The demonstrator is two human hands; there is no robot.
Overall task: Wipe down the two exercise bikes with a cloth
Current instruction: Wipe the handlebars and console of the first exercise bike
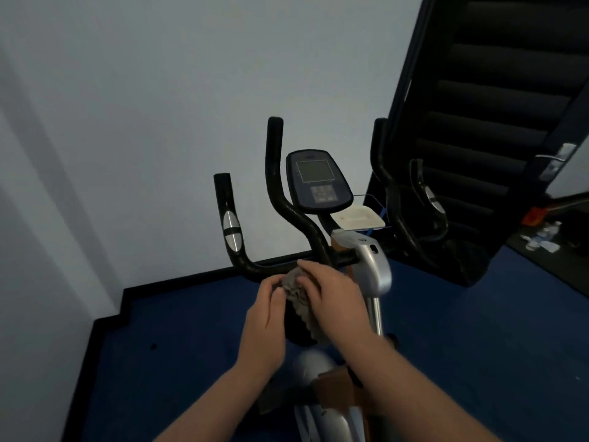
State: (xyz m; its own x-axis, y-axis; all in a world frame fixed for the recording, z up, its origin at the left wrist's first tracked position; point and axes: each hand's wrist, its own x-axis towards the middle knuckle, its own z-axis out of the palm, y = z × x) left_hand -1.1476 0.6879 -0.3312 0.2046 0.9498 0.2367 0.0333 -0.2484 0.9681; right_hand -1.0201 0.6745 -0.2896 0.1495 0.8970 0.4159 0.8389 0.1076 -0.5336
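An exercise bike stands in front of me, with black handlebars (280,189), a dark console (317,181) and a silver stem (374,266). A grey cloth (295,290) is bunched between both my hands, just below the handlebar's crossbar. My left hand (266,320) holds the cloth from the left with curled fingers. My right hand (334,293) grips it from the right, fingers over its top. Only one bike is in view.
A white wall lies behind the bike, with blue carpet (178,339) below. A dark staircase (484,122) rises at the right, beside a door handle (556,159). A white tray (358,218) sits right of the console. Litter (541,240) lies on the floor at far right.
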